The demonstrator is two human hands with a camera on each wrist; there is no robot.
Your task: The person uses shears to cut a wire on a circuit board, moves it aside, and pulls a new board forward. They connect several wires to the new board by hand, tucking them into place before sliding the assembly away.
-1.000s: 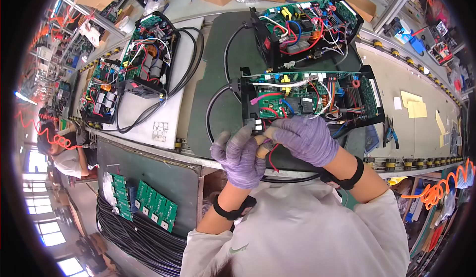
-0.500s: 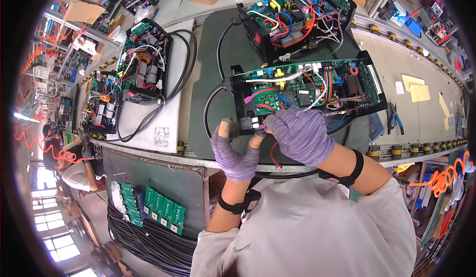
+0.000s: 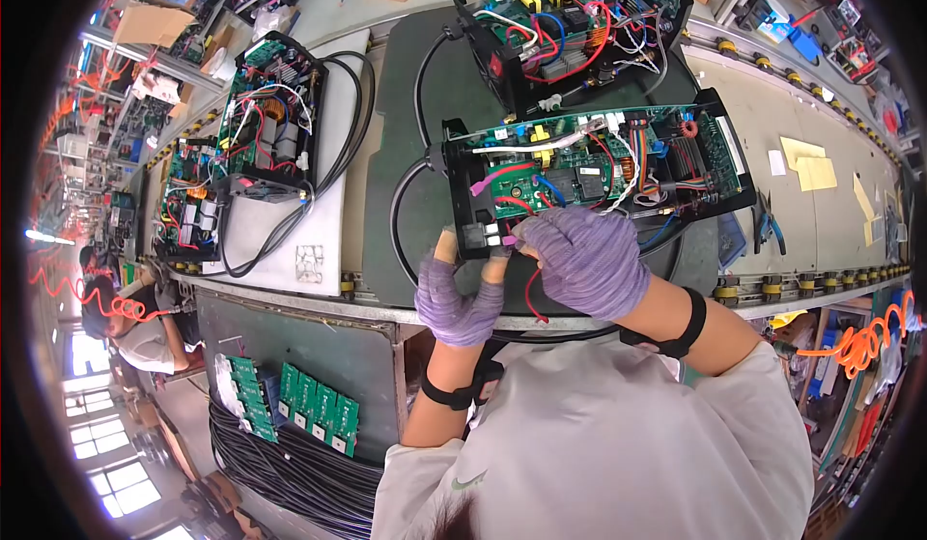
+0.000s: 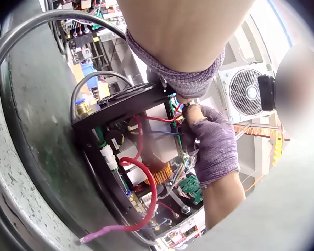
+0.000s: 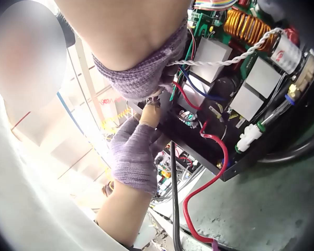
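Observation:
An open-topped black power unit point(image 3: 618, 168) with a green circuit board and many wires lies across the mat. My left hand point(image 3: 457, 303), in a purple glove with bare fingertips, grips the lower corner of its black end panel point(image 3: 462, 192), index finger and thumb on either side. Beside it my right hand point(image 3: 589, 260), gloved alike, pinches a pink-sleeved wire terminal point(image 3: 510, 241) at the white-and-black switch block point(image 3: 478, 235). Its fingertips are partly hidden. A loose red wire point(image 3: 531, 297) hangs below the right hand; in the left wrist view this red wire point(image 4: 153, 193) ends in a pink sleeve.
A second open unit point(image 3: 579, 38) stands behind, and others point(image 3: 266, 120) sit on a white board at left. Black cables point(image 3: 398, 216) loop beside the end panel. Blue-handled pliers point(image 3: 768, 226) and yellow paper point(image 3: 816, 173) lie at right. Green circuit boards point(image 3: 319, 410) rest below left.
My left hand has left the right fingertips, spread open, then closed round the end panel's corner. The right hand stays at the switch block with the wire terminal. The head view has shifted slightly.

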